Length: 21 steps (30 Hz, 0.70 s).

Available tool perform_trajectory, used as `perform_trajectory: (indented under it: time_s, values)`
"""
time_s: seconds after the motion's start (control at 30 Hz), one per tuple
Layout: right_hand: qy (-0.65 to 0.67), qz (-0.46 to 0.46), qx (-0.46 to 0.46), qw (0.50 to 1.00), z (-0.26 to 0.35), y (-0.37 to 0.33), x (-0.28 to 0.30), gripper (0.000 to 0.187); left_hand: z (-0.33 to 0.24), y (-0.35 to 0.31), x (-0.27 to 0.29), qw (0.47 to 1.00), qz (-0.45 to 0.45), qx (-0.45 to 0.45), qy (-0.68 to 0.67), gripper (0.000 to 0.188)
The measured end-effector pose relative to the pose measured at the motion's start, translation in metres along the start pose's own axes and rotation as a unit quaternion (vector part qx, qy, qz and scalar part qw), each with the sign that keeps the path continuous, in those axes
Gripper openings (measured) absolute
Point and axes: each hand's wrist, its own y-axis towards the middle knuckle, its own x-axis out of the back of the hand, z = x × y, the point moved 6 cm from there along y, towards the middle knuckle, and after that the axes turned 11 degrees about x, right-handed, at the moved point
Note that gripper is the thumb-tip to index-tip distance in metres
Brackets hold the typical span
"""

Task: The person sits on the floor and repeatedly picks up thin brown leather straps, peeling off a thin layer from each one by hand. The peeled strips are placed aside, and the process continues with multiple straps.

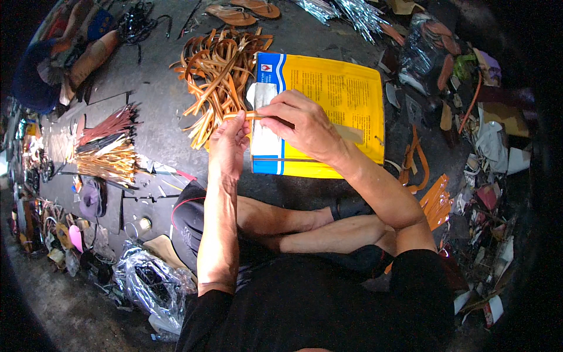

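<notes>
A narrow orange-tan strap (252, 115) stretches between my two hands above a flat yellow, blue and white sheet (328, 88). My left hand (229, 144) pinches its left part between thumb and fingers. At its right end, the thumb and fingers of my right hand (305, 120) close on the strap. A tangled heap of similar brown and orange straps (214, 70) lies just beyond my left hand. On the sheet, partly behind my right hand, is a white patch (265, 97).
Bundles of dark red strips (108, 128) and golden strips (108, 158) lie at left. Orange strips (437, 202) are beside my right elbow. Sandals (234, 14) and silvery strips (358, 17) lie at the far side. Scraps and plastic bags (155, 276) surround me; another person's leg (91, 64) is at far left.
</notes>
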Motion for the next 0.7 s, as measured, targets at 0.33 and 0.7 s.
perform_trajectory:
  time_s: [0.33, 0.7]
  values:
    - [-0.005, -0.002, 0.013, 1.000, 0.000, 0.000, 0.001, 0.016, -0.002, 0.051, 0.089, 0.997, -0.056, 0.004, 0.061, 0.010]
    - [0.005, 0.002, -0.002, 1.000, -0.001, 0.002, -0.002, 0.011, -0.004, -0.008, -0.013, 0.997, 0.015, -0.059, 0.054, 0.017]
